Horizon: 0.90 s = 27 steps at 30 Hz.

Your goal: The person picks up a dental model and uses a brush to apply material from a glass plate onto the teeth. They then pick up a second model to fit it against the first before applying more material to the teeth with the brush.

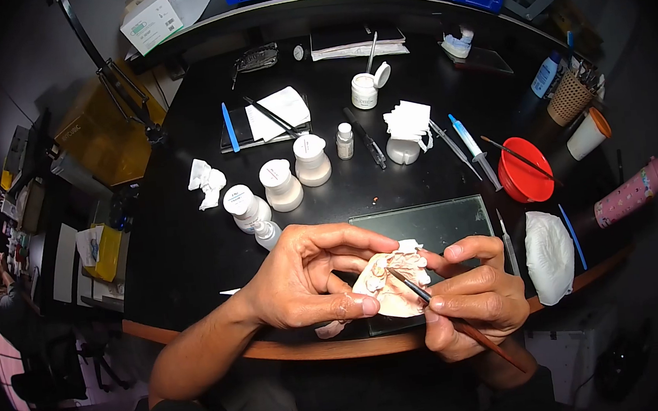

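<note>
A cream plaster dental cast [395, 300] is pinched between the thumb and fingers of my left hand [301, 281], above the desk's front edge. My right hand [480, 294] grips a thin brush [478, 336] with a dark reddish handle, like a pen. The brush's tip touches or nearly touches the cast near a yellowish tooth; contact is too small to make out. Beneath both hands lies a glass slab [449, 218], partly covered by them. Part of a pinkish piece [331, 330] shows below my left wrist.
White-lidded jars [281, 188] and a dropper bottle [267, 234] stand left of the slab. On the right are a red bowl [526, 171] with a brush across it, a syringe [472, 148] and a white pad [549, 255]. An opened jar [364, 93] stands farther back.
</note>
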Each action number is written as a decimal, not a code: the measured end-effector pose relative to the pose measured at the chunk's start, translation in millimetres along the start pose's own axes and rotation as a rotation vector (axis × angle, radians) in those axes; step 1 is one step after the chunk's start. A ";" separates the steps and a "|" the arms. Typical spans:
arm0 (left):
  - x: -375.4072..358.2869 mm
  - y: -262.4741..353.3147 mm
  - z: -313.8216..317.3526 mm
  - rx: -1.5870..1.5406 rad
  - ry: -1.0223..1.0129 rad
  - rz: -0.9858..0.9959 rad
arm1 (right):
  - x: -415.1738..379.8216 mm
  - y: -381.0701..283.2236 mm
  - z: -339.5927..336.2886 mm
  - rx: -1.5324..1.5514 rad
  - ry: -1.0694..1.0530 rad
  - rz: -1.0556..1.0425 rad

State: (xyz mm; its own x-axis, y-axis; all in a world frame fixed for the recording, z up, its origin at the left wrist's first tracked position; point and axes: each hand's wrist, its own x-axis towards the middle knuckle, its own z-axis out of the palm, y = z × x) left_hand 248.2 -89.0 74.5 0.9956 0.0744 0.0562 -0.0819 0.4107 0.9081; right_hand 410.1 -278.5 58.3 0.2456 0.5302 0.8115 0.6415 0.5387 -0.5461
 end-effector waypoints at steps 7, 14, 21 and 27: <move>0.8 -5.3 -0.7 0.015 0.001 0.037 | -0.5 0.3 -0.6 -0.005 -0.008 -0.007; 0.8 -4.7 -0.7 0.032 0.017 0.032 | 1.2 -0.3 0.5 0.006 0.002 -0.008; 0.5 -2.6 0.6 0.076 0.060 0.003 | -0.6 2.0 0.6 0.135 0.026 0.068; 2.0 -1.9 -0.4 0.118 0.099 0.080 | 4.6 4.4 -42.4 -0.256 0.196 0.013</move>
State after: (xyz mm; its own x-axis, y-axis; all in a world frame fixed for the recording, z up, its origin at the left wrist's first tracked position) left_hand 250.4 -89.3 72.7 0.9764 0.1941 0.0943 -0.1490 0.2905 0.9452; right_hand 444.9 -301.4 68.4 0.3748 0.3863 0.8428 0.7929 0.3375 -0.5073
